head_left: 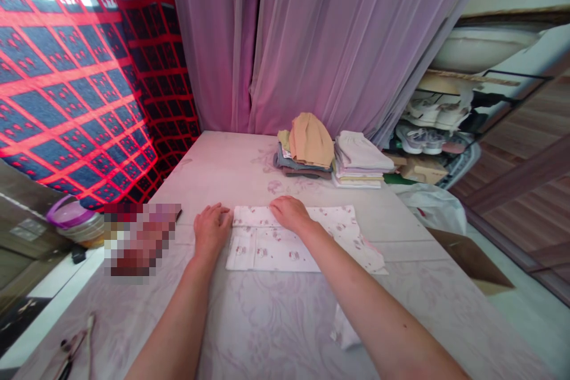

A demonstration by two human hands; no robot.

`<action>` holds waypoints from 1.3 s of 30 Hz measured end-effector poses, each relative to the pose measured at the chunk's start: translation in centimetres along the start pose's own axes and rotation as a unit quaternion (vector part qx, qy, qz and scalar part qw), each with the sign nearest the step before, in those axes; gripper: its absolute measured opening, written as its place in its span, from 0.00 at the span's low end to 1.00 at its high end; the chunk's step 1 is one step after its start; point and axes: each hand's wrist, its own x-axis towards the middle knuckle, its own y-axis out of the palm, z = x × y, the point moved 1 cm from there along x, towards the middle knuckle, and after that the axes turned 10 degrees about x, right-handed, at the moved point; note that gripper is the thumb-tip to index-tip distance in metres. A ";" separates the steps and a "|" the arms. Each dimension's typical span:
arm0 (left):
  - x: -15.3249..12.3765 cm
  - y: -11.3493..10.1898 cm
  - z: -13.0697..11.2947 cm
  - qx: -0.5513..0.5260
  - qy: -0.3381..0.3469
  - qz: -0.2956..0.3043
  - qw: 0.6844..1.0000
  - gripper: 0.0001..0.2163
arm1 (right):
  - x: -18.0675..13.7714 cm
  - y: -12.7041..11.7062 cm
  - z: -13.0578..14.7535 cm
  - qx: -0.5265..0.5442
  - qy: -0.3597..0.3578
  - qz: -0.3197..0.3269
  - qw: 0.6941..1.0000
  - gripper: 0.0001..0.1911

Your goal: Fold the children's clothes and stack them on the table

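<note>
A white printed garment (271, 252) lies folded on the table, its small cartoon figures in pink and brown. A strip along its far side is turned over, and a bit of pink trim shows at its right end. My left hand (212, 228) rests at the garment's left edge, fingers loosely apart and holding nothing. Across the far folded strip lies my right hand (288, 212), palm down with its fingers on the cloth. My right forearm hides part of the garment. Another small white cloth piece (345, 326) is partly covered by that forearm.
Farther back stand a pile of coloured clothes (309, 142) and a neat stack of white clothes (361, 157). A cable (89, 338) lies at the near left of the patterned table (258, 332). Shoes (421, 138) fill a rack at right, beside a cardboard box (472, 258).
</note>
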 end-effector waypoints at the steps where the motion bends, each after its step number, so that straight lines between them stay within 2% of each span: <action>1: -0.1 -0.1 -0.1 0.006 0.000 0.010 1.000 0.13 | 0.7 0.4 0.6 0.008 -0.002 -0.002 1.000 0.17; 6: -0.5 -0.3 -0.6 0.019 0.002 0.037 0.999 0.13 | 3.8 2.6 3.1 0.026 -0.004 0.007 1.000 0.16; 10: -0.6 -0.2 -0.6 0.016 0.006 0.043 0.999 0.15 | 4.9 3.5 4.1 0.066 -0.014 0.024 0.997 0.13; 15: -0.7 -0.1 -0.6 0.011 0.013 0.060 0.998 0.19 | 5.1 4.3 3.9 0.153 -0.039 0.018 0.987 0.09; 19: -0.7 -0.2 -0.7 -0.011 0.033 0.073 0.997 0.15 | 5.1 4.9 3.1 0.233 -0.044 0.006 0.971 0.10; 25: -0.6 -0.1 -0.6 -0.052 0.032 0.081 0.995 0.14 | 3.5 4.6 3.2 0.200 -0.064 -0.099 0.973 0.14; 30: -0.6 0.0 -0.5 -0.088 0.033 0.064 0.994 0.12 | 0.5 4.9 3.9 0.149 -0.136 -0.097 0.975 0.09; 32: -0.6 0.1 -0.5 -0.097 0.031 0.057 0.993 0.11 | 0.0 5.4 4.1 0.125 -0.125 -0.097 0.979 0.10; 35: -0.6 0.1 -0.5 -0.105 0.027 0.053 0.993 0.11 | 0.0 6.0 4.2 0.117 -0.088 -0.112 0.983 0.04; 39: -0.5 0.0 -0.5 -0.114 0.024 0.055 0.992 0.12 | 0.5 5.9 3.8 0.203 -0.057 -0.133 0.968 0.06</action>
